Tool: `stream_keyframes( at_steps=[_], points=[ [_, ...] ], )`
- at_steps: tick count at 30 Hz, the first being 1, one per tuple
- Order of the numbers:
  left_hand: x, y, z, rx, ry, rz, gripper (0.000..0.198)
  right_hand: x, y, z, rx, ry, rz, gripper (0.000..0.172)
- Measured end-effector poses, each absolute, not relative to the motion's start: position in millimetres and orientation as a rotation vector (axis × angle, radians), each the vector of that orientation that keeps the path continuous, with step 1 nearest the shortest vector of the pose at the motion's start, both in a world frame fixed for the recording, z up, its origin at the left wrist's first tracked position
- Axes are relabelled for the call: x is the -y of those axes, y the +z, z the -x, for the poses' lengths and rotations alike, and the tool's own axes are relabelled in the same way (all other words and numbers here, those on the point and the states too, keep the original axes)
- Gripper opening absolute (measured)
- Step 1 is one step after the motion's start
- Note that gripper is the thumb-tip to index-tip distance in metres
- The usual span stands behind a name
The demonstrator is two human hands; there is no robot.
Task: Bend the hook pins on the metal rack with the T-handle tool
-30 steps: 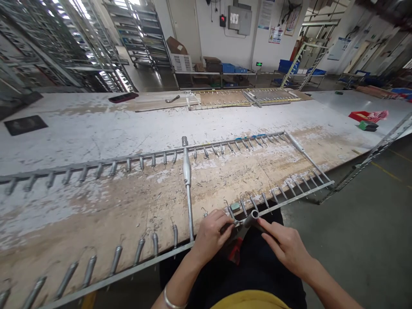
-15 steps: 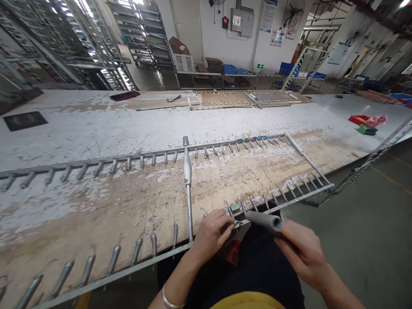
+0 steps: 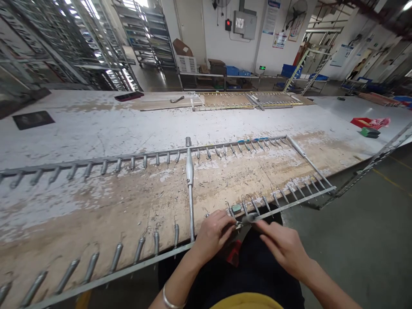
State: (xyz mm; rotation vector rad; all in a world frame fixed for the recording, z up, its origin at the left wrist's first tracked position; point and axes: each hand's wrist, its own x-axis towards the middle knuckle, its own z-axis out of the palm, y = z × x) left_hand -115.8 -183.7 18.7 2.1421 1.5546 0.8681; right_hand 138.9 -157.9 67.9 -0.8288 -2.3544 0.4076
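My left hand (image 3: pixel 213 231) is closed in a pinch at the near rail (image 3: pixel 161 259) of a metal frame. What its fingertips hold is too small to make out. My right hand (image 3: pixel 281 243) grips a grey metal tube (image 3: pixel 251 218), foreshortened and blurred, its end close to my left fingertips at the rail. Along this rail stand several coil springs (image 3: pixel 117 257) with thin wire hooks at their upper ends. More springs (image 3: pixel 131 162) hang along the far rail (image 3: pixel 96 162). A crossbar with a thick sleeve (image 3: pixel 189 169) joins the two rails. By my hands lies a small green block (image 3: pixel 236 208).
Farther back on the worn table (image 3: pixel 122 137) lie a wrench (image 3: pixel 177 99), a dark tray (image 3: pixel 128 96), a black plate (image 3: pixel 34 119) and another spring frame (image 3: pixel 225 101). At right are a red bin (image 3: pixel 360 123) and green block (image 3: pixel 370 132). Metal racks (image 3: pixel 146 38) stand behind.
My right hand has moved left and inward with the tube, which now lies closer to the rail and my left fingertips. My left hand stays at the rail. The view has shifted slightly.
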Motion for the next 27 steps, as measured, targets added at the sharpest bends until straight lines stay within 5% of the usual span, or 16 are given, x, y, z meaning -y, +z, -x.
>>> stream_keyframes(
  at_steps=[27],
  points=[
    [182, 16, 116, -1.579, 0.73, -2.174, 0.025, 152, 79, -128, 2.31, 0.388, 0.678, 0.039]
  ],
)
